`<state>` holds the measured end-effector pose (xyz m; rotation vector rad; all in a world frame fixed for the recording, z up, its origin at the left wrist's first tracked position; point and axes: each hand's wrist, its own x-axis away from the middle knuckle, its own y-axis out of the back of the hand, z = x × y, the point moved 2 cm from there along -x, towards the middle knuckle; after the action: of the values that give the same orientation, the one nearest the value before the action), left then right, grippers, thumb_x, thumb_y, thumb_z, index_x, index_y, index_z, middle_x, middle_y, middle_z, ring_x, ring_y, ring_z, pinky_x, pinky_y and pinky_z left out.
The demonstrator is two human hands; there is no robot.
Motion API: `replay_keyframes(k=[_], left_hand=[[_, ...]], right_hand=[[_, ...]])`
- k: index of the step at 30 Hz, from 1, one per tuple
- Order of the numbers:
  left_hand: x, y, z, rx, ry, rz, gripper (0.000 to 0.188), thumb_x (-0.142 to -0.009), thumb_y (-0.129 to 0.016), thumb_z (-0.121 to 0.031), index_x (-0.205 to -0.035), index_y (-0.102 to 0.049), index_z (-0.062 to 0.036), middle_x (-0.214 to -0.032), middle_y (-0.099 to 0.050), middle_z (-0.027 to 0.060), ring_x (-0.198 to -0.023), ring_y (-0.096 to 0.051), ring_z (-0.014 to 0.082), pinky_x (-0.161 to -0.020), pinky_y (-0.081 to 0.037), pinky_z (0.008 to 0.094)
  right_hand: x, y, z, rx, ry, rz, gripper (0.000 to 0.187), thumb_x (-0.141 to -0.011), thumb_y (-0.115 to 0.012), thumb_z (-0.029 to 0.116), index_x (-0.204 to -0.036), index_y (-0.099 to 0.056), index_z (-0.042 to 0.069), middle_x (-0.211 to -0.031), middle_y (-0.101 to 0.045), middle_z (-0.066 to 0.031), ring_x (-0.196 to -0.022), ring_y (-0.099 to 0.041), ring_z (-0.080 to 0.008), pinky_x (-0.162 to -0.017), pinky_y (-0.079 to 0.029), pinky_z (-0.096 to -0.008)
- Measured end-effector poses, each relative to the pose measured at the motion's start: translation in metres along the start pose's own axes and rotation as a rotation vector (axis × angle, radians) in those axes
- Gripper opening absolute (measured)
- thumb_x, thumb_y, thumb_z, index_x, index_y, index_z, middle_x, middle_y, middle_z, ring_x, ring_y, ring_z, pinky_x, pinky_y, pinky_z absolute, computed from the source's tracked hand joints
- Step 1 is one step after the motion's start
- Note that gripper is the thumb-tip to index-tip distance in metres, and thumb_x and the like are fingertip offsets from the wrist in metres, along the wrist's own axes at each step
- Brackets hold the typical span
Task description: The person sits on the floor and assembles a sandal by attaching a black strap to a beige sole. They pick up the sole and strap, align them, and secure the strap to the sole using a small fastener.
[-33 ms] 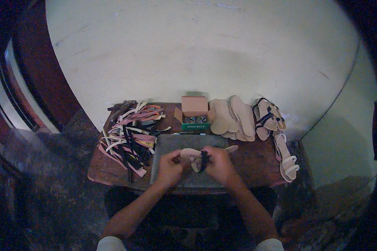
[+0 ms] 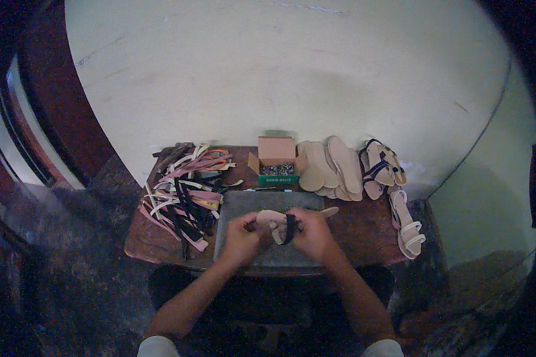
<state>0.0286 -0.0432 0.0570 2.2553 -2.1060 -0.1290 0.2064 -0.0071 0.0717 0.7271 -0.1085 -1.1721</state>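
Observation:
Between my hands a beige sandal sole [image 2: 271, 215] is held sideways over the grey mat [image 2: 238, 205]. A black strap [image 2: 289, 229] loops around it close to my right fingers. My left hand [image 2: 242, 239] is closed on the sole's left end. My right hand [image 2: 309, 234] is closed on the sole beside the strap, and the sole's other end sticks out past that hand to the right. My fingers hide part of the sole, and the strap's ends cannot be made out.
Pink, black and cream straps [image 2: 184, 199] lie heaped at the left of the wooden table [image 2: 363, 232]. An open box [image 2: 278, 178] of small metal pieces stands at the back. Right of it are stacked beige soles [image 2: 330, 169], black-strapped sandals [image 2: 384, 169] and a white-strapped sandal [image 2: 406, 226].
The black strap has shifted very slightly between my hands. My arms and everything on the table look the same.

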Motion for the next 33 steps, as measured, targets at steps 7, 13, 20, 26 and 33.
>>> replay_keyframes(k=[7,13,20,26,33], left_hand=[[-0.004,0.003,0.007,0.071,-0.048,0.048,0.025,-0.086,-0.073,-0.014,-0.109,-0.069,-0.0046,-0.1,-0.071,0.0039,-0.087,-0.066,0.0124,-0.077,-0.053,0.0293],[-0.006,0.001,0.017,0.113,-0.047,0.038,0.024,-0.088,-0.071,-0.014,-0.109,-0.067,-0.0032,-0.098,-0.071,0.0043,-0.087,-0.065,0.0123,-0.077,-0.052,0.0289],[-0.007,0.007,0.005,0.255,0.011,-0.019,0.021,-0.092,-0.065,-0.01,-0.111,-0.064,-0.0013,-0.103,-0.069,0.006,-0.091,-0.064,0.0145,-0.083,-0.051,0.0292],[-0.007,0.0,0.007,0.709,0.166,0.017,0.029,-0.093,-0.059,-0.003,-0.122,-0.056,-0.0011,-0.118,-0.064,0.0091,-0.107,-0.062,0.0205,-0.093,-0.051,0.0341],[-0.008,0.0,0.015,0.612,0.065,0.03,0.033,-0.085,-0.073,-0.007,-0.113,-0.057,-0.0026,-0.103,-0.067,0.0067,-0.093,-0.064,0.0152,-0.082,-0.053,0.0291]], right_hand=[[-0.002,0.001,-0.001,0.035,0.128,0.018,0.023,-0.076,-0.066,0.002,-0.098,-0.06,0.002,-0.09,-0.065,-0.0179,-0.089,-0.065,-0.0373,-0.077,-0.05,-0.0423],[-0.001,-0.002,-0.002,0.038,0.108,0.029,0.033,-0.077,-0.066,0.003,-0.109,-0.061,0.005,-0.103,-0.063,-0.0188,-0.097,-0.063,-0.0379,-0.083,-0.051,-0.0429],[0.001,-0.001,0.019,0.058,0.287,-0.287,0.044,-0.08,-0.071,0.002,-0.123,-0.058,0.004,-0.127,-0.054,-0.0187,-0.104,-0.062,-0.0316,-0.079,-0.055,-0.0394],[0.005,-0.016,0.005,-0.131,0.158,-0.472,0.021,-0.082,-0.072,0.0,-0.102,-0.066,0.0,-0.097,-0.066,-0.0114,-0.085,-0.063,-0.0127,-0.067,-0.053,-0.0264],[0.001,-0.014,-0.001,-0.459,-0.141,-0.144,0.014,-0.093,-0.064,0.009,-0.1,-0.068,-0.002,-0.083,-0.069,-0.005,-0.073,-0.063,-0.0102,-0.07,-0.051,-0.0271]])
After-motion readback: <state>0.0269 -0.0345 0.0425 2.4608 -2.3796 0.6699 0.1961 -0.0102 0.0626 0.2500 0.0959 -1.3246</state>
